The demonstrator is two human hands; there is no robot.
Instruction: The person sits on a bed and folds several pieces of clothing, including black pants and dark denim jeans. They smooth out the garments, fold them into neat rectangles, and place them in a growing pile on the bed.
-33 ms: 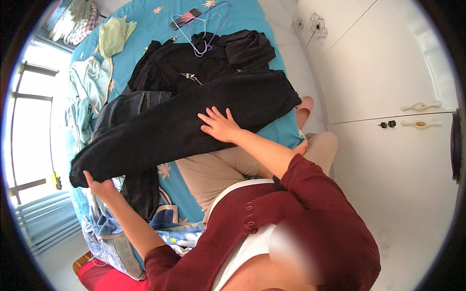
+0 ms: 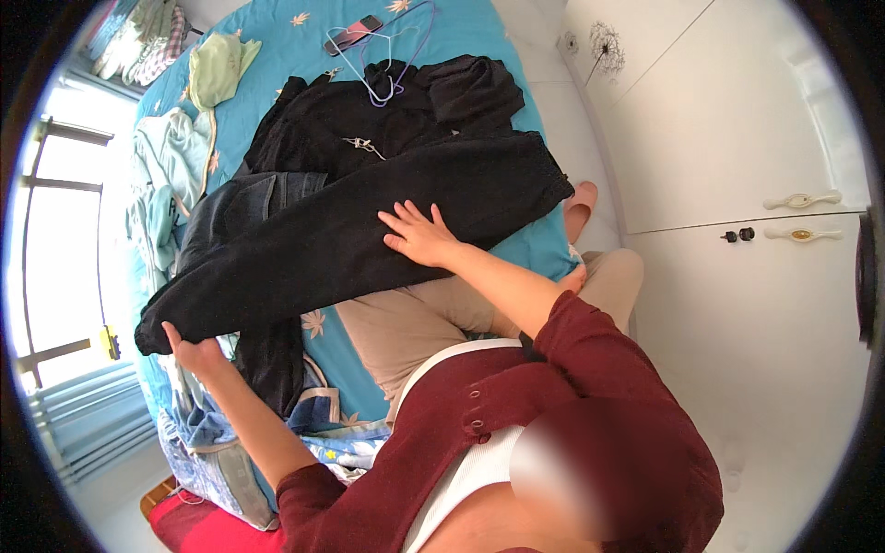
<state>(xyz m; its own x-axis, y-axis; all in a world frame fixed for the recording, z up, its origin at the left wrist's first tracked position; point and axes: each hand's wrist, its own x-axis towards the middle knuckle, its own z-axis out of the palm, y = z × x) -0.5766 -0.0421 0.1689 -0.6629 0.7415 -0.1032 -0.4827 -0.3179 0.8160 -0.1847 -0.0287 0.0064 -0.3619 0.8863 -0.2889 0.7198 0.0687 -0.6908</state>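
Note:
Long black trousers (image 2: 304, 249), folded into a narrow strip, lie slantwise across the bed in front of me. At their left end my left hand (image 2: 194, 355) is closed on the edge of the cloth, its thumb side showing and some fingers hidden. Flat on the middle of the trousers rests my right hand (image 2: 420, 238), open with the fingers spread. Beneath and beyond the trousers are dark jeans (image 2: 226, 207) and a black top (image 2: 323, 120). A pale drawstring (image 2: 364, 146) shows on the black cloth.
On the blue bed sheet (image 2: 277, 55) lie two hangers (image 2: 376, 92), a phone (image 2: 353, 35), a green cloth (image 2: 217, 74) and a light blue garment (image 2: 171, 147). White cabinets (image 2: 737, 138) stand at the right, a bright window (image 2: 64, 221) at the left. My crossed legs (image 2: 387, 341) border the trousers.

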